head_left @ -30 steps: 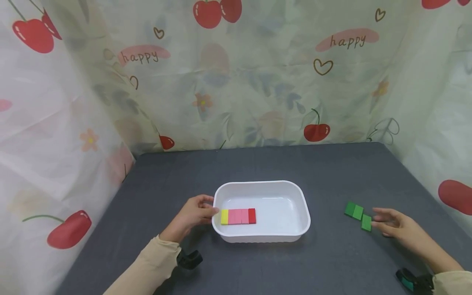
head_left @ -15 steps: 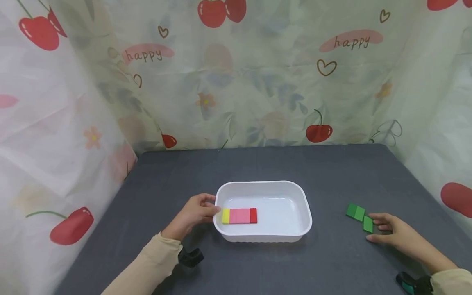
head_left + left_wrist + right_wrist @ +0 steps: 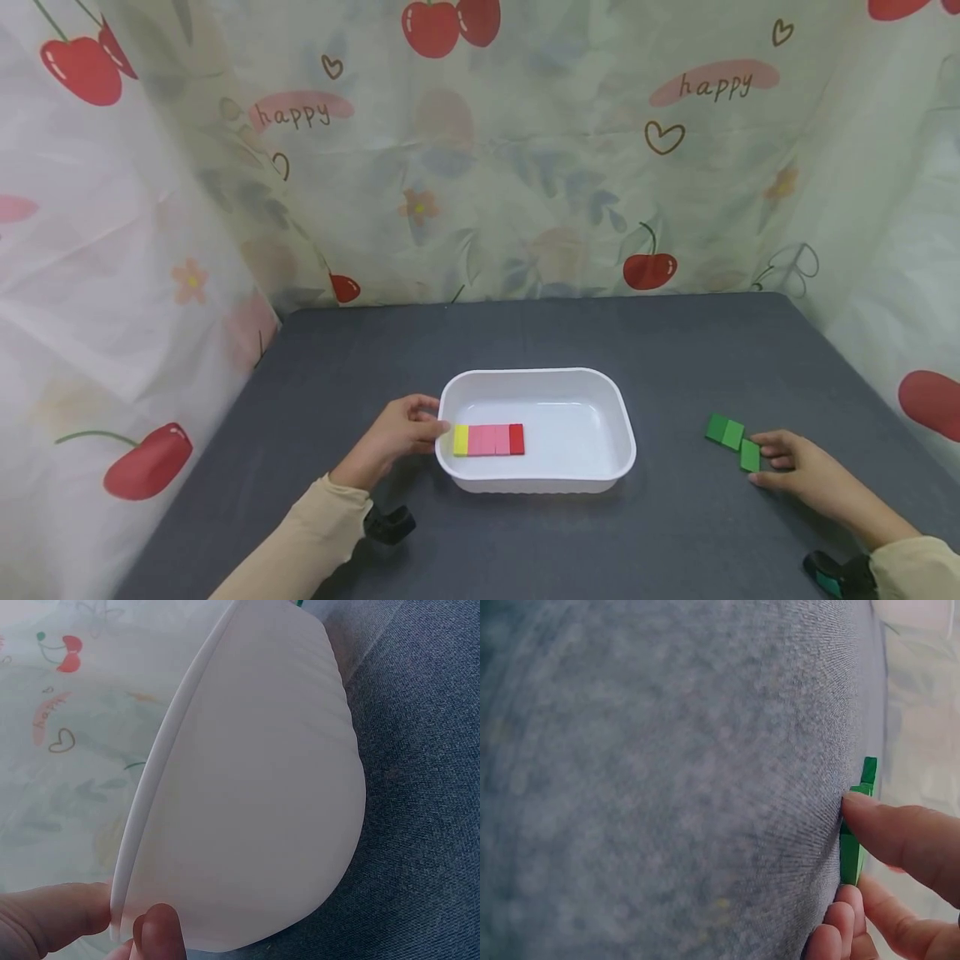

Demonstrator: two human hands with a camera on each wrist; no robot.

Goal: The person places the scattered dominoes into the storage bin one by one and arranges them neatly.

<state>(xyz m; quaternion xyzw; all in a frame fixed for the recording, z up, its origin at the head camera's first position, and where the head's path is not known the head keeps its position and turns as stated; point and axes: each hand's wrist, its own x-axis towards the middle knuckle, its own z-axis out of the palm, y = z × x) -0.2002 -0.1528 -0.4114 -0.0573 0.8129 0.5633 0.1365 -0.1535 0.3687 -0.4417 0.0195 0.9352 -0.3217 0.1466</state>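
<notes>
A white plastic basin [image 3: 536, 485] stands on the dark cloth. My left hand [image 3: 393, 433] grips its left rim, thumb on the rim and fingers against the outer wall; the left wrist view shows this grip up close. Inside the basin lies a row of flat blocks: a yellow block [image 3: 461, 440], pink blocks [image 3: 487, 440] and a red block [image 3: 517, 439]. On the right, my right hand [image 3: 802, 467] pinches the nearest green block [image 3: 750, 456] between thumb and fingers, with the block still on the cloth. Two other green blocks [image 3: 724, 430] lie beside it, touching each other.
A dark grey cloth [image 3: 525, 542] covers the table. Printed curtains [image 3: 510, 167] hang along the back and both sides. A dark wrist strap [image 3: 390, 525] sits at my left wrist, another strap [image 3: 840, 575] at my right.
My right hand's thumb and fingers first spread apart at the nearest green block, then the thumb came in against it. The left hand stays at the basin's rim. The view shifted slightly.
</notes>
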